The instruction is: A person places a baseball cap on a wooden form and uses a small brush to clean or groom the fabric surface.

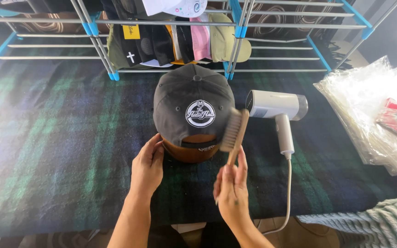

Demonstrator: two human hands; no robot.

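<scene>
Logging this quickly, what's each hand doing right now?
Left hand: open, resting against the cap.
Right hand: closed on the brush handle, bristles at the cap.

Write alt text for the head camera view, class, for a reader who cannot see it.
A person's right hand holds a wooden-handled bristle brush against a dark grey baseball cap with a round white badge, which the left hand steadies on a brown rounded form. A white handheld steamer lies beside it on the dark plaid cloth, before a metal rack of caps.
</scene>
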